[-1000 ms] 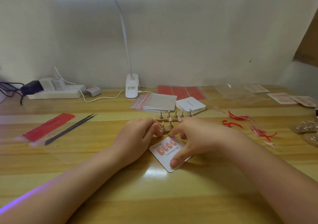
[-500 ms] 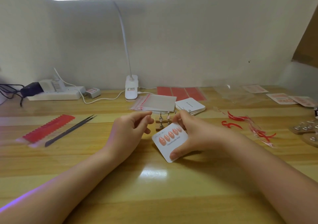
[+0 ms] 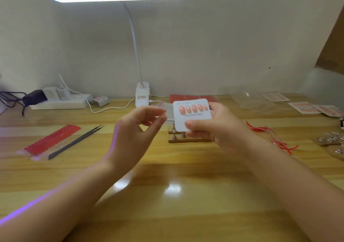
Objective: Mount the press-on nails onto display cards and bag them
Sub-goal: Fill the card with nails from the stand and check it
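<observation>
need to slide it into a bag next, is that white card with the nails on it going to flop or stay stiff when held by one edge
Probably stiff: the display card stays flat while the right hand pinches only its lower edge. It looks light, held off the table by a thumb and fingers alone. The five pink nails stand proud, so they might catch on a bag mouth.

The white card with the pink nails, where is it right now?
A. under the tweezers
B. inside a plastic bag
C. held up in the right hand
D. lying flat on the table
C: the right hand grips the white card up above the table, thumb on its front.
</observation>
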`<state>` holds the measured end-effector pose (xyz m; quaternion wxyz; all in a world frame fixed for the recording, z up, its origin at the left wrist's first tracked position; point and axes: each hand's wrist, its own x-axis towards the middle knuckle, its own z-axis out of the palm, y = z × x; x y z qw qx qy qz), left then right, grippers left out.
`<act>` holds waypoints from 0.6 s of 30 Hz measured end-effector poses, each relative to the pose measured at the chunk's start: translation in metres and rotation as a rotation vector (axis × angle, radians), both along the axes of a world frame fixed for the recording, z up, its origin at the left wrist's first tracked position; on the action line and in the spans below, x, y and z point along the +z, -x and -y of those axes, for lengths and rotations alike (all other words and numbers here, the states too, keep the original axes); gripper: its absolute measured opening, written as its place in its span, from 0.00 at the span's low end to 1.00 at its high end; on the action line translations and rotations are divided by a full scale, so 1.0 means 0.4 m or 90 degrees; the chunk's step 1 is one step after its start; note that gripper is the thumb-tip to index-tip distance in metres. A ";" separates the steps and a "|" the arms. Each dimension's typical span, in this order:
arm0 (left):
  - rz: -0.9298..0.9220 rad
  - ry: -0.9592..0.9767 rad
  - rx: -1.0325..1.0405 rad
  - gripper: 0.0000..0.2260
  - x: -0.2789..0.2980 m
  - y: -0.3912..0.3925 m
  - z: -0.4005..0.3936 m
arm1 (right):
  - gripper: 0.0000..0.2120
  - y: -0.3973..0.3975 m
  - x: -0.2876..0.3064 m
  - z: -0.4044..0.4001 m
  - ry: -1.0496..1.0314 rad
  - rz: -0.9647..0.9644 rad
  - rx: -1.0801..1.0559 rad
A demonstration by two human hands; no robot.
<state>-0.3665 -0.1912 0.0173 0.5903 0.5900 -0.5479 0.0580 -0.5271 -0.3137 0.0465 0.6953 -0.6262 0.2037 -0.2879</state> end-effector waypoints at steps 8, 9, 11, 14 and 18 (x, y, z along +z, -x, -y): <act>0.077 0.103 0.041 0.07 0.065 0.025 -0.027 | 0.16 -0.002 0.056 -0.060 -0.012 0.126 0.022; 0.092 0.114 0.046 0.06 0.069 0.026 -0.029 | 0.16 -0.001 0.063 -0.065 -0.025 0.135 0.028; 0.116 0.134 0.053 0.06 0.077 0.028 -0.035 | 0.15 0.000 0.073 -0.072 -0.056 0.148 0.035; 0.150 0.155 0.058 0.06 0.088 0.029 -0.041 | 0.13 0.000 0.084 -0.082 -0.119 0.170 0.040; 0.221 0.165 0.073 0.07 0.095 0.037 -0.045 | 0.12 -0.001 0.093 -0.095 -0.177 0.191 0.046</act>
